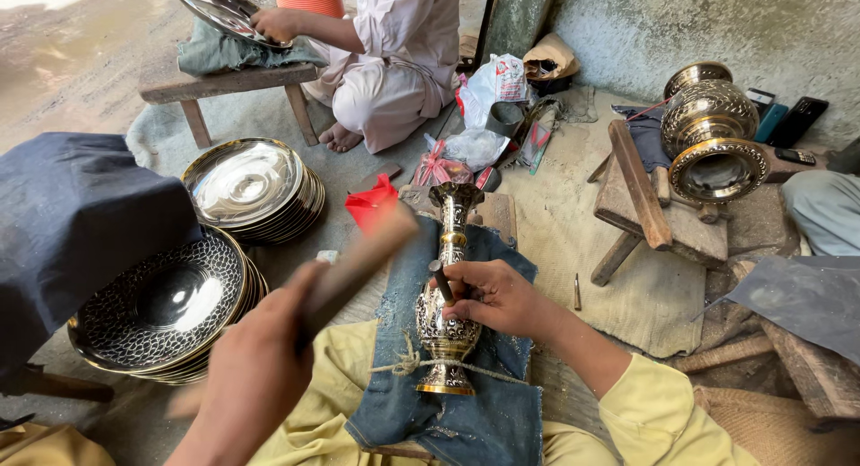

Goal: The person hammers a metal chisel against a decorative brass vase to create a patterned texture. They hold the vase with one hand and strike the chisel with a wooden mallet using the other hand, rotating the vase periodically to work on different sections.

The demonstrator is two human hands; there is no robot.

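Observation:
A brass vase (451, 236) with engraved black pattern lies on a blue denim cloth (497, 408) over my lap, its mouth pointing away from me. A rope (408, 366) is tied around its base. My right hand (502, 297) rests on the vase's belly and grips a small dark chisel (441, 281) whose tip touches the metal. My left hand (255, 372) is raised to the left of the vase and holds a wooden-handled hammer (358, 262), blurred by motion, above the chisel.
Two stacks of metal plates sit at left: shiny ones (246, 184) and black-patterned ones (161, 309). Another person (394, 63) sits at the back holding a plate. A large engraved brass pot (712, 134) lies on a wooden stool (636, 193) at right.

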